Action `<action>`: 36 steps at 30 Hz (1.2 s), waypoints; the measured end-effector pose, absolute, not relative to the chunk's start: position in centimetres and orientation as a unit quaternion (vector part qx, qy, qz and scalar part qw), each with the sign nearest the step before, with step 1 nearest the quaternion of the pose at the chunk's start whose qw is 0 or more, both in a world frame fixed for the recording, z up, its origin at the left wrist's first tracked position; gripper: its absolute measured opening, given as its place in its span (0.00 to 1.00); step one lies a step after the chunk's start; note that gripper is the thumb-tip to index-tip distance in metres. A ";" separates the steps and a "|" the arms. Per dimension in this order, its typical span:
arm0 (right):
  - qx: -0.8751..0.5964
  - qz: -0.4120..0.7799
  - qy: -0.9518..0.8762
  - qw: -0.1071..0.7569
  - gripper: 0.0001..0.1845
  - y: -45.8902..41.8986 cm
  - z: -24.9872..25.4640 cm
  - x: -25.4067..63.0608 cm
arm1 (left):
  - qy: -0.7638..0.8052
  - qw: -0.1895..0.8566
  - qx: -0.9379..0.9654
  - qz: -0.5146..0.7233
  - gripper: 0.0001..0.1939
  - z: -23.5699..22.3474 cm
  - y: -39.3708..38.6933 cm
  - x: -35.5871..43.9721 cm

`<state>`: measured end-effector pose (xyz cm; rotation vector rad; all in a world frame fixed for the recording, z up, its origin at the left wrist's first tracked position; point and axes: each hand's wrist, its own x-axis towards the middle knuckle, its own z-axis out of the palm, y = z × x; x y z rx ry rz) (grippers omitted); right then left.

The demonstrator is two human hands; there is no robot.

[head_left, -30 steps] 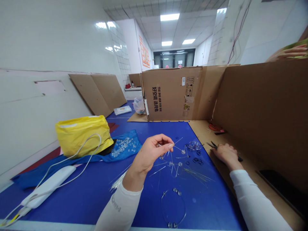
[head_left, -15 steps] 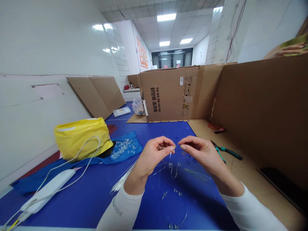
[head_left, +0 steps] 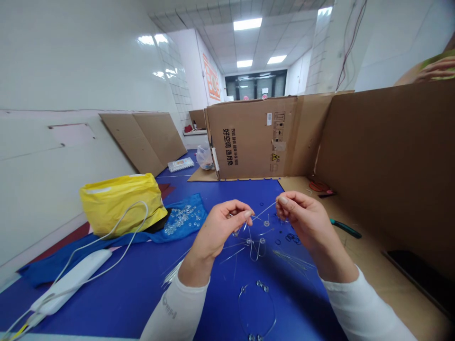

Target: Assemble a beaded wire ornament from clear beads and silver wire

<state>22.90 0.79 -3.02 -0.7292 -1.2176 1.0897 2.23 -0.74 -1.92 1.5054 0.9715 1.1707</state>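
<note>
Between finger and thumb, my left hand (head_left: 223, 227) pinches a thin silvery wire near its crossing with other wire ends. The wire (head_left: 265, 210) slants up to the right, where my right hand (head_left: 302, 215) pinches its far end. Beneath my left fingers hangs a bent wire loop with clear beads (head_left: 262, 240) on it. One more clear bead (head_left: 266, 223) shows between the hands; whether it is on the held wire I cannot tell. Nearer to me on the blue table (head_left: 213, 308) lies a wire ring (head_left: 275, 310) with several clear beads.
Loose wires (head_left: 293, 259) and small black rings (head_left: 293, 238) lie by my right hand. Clear beads (head_left: 183, 218) are heaped on blue cloth at left, beside a yellow bag (head_left: 122, 203) and white power strip (head_left: 73, 282). Green-handled pliers (head_left: 346, 228) lie right. Cardboard (head_left: 249, 142) walls the back.
My right hand has moved right and slightly up, away from my left, and a longer stretch of wire now shows between them. My left hand has barely shifted.
</note>
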 end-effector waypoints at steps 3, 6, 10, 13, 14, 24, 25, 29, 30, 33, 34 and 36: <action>-0.310 0.487 -0.509 0.638 0.16 0.9 -3.0 23.2 | 0.408 0.468 0.626 0.472 0.12 -1.9 -0.7 2.3; -0.305 0.476 -0.506 0.651 0.16 1.0 -3.0 23.3 | 0.401 0.469 0.637 0.462 0.14 -1.8 -0.9 2.5; -0.312 0.448 -0.509 0.666 0.14 1.2 -3.3 23.3 | 0.383 0.473 0.639 0.471 0.20 -1.7 -1.0 2.6; -0.325 0.409 -0.524 0.673 0.13 1.2 -3.7 23.2 | 0.387 0.465 0.644 0.469 0.19 -1.9 -1.0 2.4; -0.328 0.396 -0.531 0.674 0.13 1.3 -3.8 23.2 | 0.391 0.459 0.647 0.467 0.17 -1.9 -1.0 2.4; -0.362 0.011 -0.703 0.613 0.10 0.7 -3.3 24.5 | 0.445 0.290 0.683 0.501 0.09 -1.8 -0.9 2.5; -0.347 -0.058 -0.725 0.592 0.10 0.5 -3.1 24.5 | 0.449 0.271 0.688 0.501 0.09 -1.8 -0.9 2.6; -0.321 -0.204 -0.768 0.516 0.09 0.2 -3.0 24.1 | 0.455 0.220 0.703 0.501 0.09 -1.9 -1.0 2.8; -0.325 -0.222 -0.768 0.505 0.09 0.2 -3.1 24.0 | 0.454 0.214 0.706 0.499 0.09 -1.9 -1.1 2.9; -0.334 -0.255 -0.767 0.485 0.09 0.2 -3.4 23.6 | 0.451 0.205 0.713 0.496 0.09 -2.0 -1.1 3.0; -0.335 -0.261 -0.767 0.481 0.08 0.2 -3.5 23.6 | 0.451 0.204 0.714 0.496 0.09 -2.0 -1.1 3.0; -0.338 -0.270 -0.767 0.474 0.08 0.2 -3.7 23.5 | 0.451 0.203 0.714 0.495 0.08 -1.9 -1.1 3.1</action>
